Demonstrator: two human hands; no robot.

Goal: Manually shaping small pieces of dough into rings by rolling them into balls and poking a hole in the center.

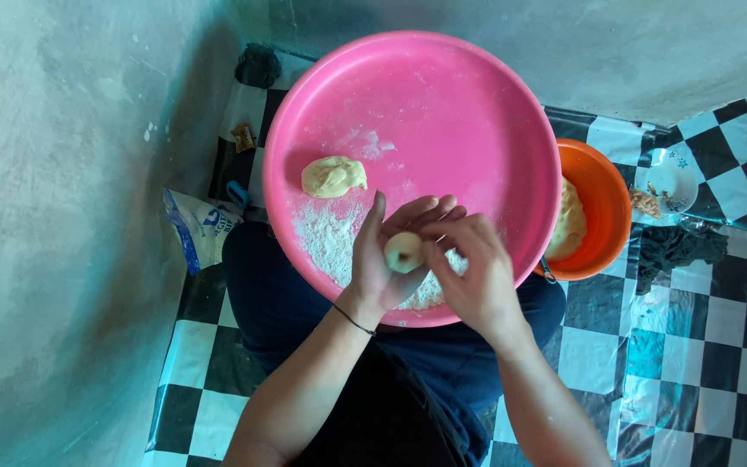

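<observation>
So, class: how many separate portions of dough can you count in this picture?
3. One small ball sits between the left hand and right hand; one lump lies on the pink tray; one mass fills the orange bowl, partly hidden.

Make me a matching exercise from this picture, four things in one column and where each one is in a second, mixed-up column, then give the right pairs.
Things:
1. small dough ball
2. flattened dough piece
3. orange bowl
4. plastic bag

Places:
A. on the floor left of the pink tray
B. lying on the tray's bare upper left part
C. between the left hand and right hand
D. right of the tray, holding more dough

Pairs: 1-C, 2-B, 3-D, 4-A
</observation>
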